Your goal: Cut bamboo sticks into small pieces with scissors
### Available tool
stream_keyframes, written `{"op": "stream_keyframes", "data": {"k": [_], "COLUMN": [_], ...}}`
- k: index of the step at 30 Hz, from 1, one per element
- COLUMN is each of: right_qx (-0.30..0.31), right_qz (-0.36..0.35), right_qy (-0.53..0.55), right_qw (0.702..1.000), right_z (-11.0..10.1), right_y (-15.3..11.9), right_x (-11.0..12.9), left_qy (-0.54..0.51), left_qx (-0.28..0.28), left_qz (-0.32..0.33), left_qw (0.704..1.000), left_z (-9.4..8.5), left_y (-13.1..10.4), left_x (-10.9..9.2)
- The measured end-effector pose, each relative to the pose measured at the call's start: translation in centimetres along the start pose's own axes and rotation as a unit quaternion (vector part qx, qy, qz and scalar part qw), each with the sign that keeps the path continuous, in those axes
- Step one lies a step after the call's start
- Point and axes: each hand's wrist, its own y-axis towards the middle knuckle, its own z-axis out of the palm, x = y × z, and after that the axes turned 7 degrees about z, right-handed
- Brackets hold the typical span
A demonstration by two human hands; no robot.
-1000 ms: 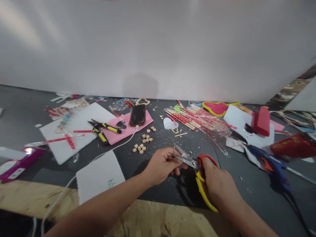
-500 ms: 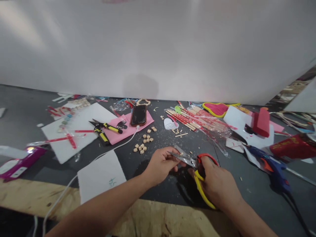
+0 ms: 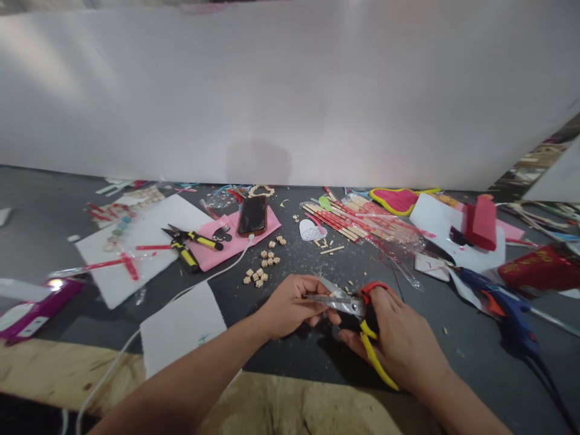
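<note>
My right hand [image 3: 403,335] grips scissors [image 3: 352,306] with red and yellow handles, the blades pointing left and slightly apart. My left hand [image 3: 294,308] has its fingers pinched at the blades; what they hold is mostly hidden. A tiny pale wooden bit shows between the blades by the fingertips. Just beyond my left hand lie several small clusters of short wooden pieces [image 3: 257,276]. Farther off, cut stick bits [image 3: 332,249] rest near a white paper heart [image 3: 312,230] with drawn lines. Pale dust and crumbs dot the dark tabletop around them.
A phone [image 3: 252,215] on a cable lies on pink paper [image 3: 211,255], beside yellow-black pliers [image 3: 185,249]. Bundled sticks [image 3: 344,220] in plastic lie at the back. A blue glue gun [image 3: 502,308] and a red packet [image 3: 537,267] are at right, white paper [image 3: 181,329] at left.
The scissors' blades have turned to lie flatter, and the gap between them has narrowed slightly. My left fingers have shifted a little down and rightward. The view has tilted slightly.
</note>
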Motion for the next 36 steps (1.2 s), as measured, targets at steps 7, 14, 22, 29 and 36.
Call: {"op": "stream_keyframes", "data": {"k": [7, 14, 22, 29, 36], "right_qx": [0.009, 0.040, 0.042, 0.060, 0.065], "right_qz": [0.015, 0.022, 0.042, 0.019, -0.018], "right_qy": [-0.040, -0.069, -0.060, -0.056, -0.022], "right_qw": [0.999, 0.997, 0.996, 0.996, 0.997], "right_z": [0.9, 0.6, 0.4, 0.5, -0.1], "right_y": [-0.4, -0.5, -0.4, -0.5, -0.5], "right_x": [-0.5, 0.0, 0.2, -0.1, -0.2], "left_qy": [-0.017, -0.016, 0.011, -0.084, -0.198], "left_qx": [-0.066, -0.077, -0.119, -0.078, 0.075], "left_qz": [-0.005, 0.014, 0.029, -0.033, -0.094], "left_qw": [0.998, 0.997, 0.992, 0.993, 0.973], "left_z": [0.9, 1.3, 1.2, 1.0, -0.6], "left_y": [0.2, 0.1, -0.1, 0.0, -0.4], "left_x": [0.6, 0.3, 0.3, 0.0, -0.5]}}
